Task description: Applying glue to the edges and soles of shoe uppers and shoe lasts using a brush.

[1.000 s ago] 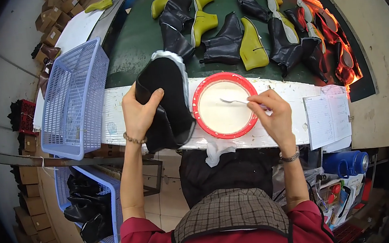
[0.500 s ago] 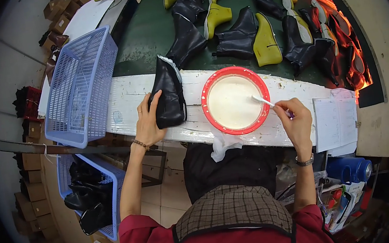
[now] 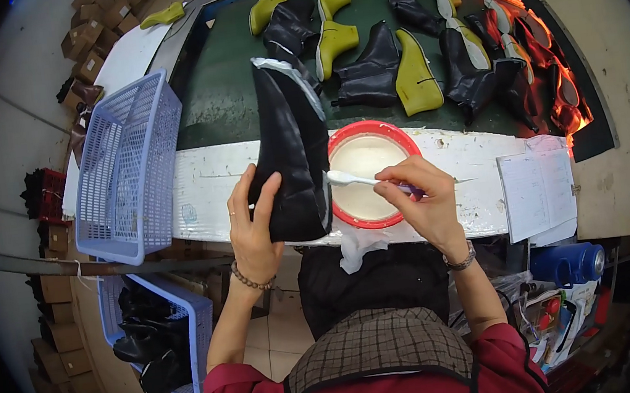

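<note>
My left hand point(image 3: 254, 230) grips a black leather boot point(image 3: 287, 146) by its lower end, holding it up above the white board point(image 3: 207, 192). White lining shows along the boot's upper edge. In my right hand point(image 3: 429, 201) a white toothbrush point(image 3: 353, 178) is pinched, its purple handle end inside the fingers. The brush head is at the boot's right edge; whether it touches cannot be told. Behind the brush stands a red-rimmed tub point(image 3: 388, 222) of creamy white liquid, partly covered by the boot and my right hand.
Black boots point(image 3: 367, 76) and yellow-green shoe forms point(image 3: 417, 71) lie on a green conveyor belt point(image 3: 223, 91), which leads toward a glowing orange heater point(image 3: 569, 112). Blue baskets point(image 3: 128, 170) stand at left, the lower holding boots. Papers point(image 3: 537, 192) and a crumpled tissue point(image 3: 361, 249) lie along the board.
My left hand has lifted the boot off the board and brought it closer. My right hand has moved left, taking the toothbrush from the tub's liquid to the boot's edge.
</note>
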### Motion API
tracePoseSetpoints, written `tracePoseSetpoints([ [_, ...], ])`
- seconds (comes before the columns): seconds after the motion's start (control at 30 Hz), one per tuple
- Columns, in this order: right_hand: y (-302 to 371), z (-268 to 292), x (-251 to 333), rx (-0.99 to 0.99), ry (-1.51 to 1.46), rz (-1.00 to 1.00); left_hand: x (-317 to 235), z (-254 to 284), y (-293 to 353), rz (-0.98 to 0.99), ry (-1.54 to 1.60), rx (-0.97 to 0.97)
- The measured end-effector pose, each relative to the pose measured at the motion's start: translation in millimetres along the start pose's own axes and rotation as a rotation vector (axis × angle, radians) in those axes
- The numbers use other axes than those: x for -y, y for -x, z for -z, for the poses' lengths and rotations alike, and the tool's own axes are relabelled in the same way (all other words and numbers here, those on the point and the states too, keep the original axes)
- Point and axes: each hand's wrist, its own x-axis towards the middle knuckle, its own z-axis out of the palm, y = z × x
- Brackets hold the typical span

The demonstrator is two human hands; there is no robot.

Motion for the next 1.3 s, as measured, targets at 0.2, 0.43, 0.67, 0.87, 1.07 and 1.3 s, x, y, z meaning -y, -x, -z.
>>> tracePoseSetpoints([
  [0.2,-12.7,13.2,-9.3,-0.055,0.053,-0.003,-14.3,4.5,8.2,-0.082,0.062,-0.064],
  [0.43,-39.3,17.2,-26.7,-0.190,0.001,0.158,-13.6,0.6,-2.5,-0.139,0.102,-0.089],
  [0.67,-21.4,15.6,-14.1,-0.082,-0.012,0.256,-8.3,1.1,-27.0,-0.105,0.080,-0.150],
  [0.87,-9.1,16.4,-1.4,0.033,0.047,0.297,-5.7,-6.4,-40.6,-0.075,0.086,-0.285],
  [1.07,-1.3,10.3,17.6,0.195,-0.074,0.147,11.3,-17.3,-40.8,-0.144,-0.028,-0.276],
  [1.3,-9.7,32.6,-22.0,-0.027,0.391,-0.001,33.3,6.2,-26.7,0.225,0.467,-0.140],
])
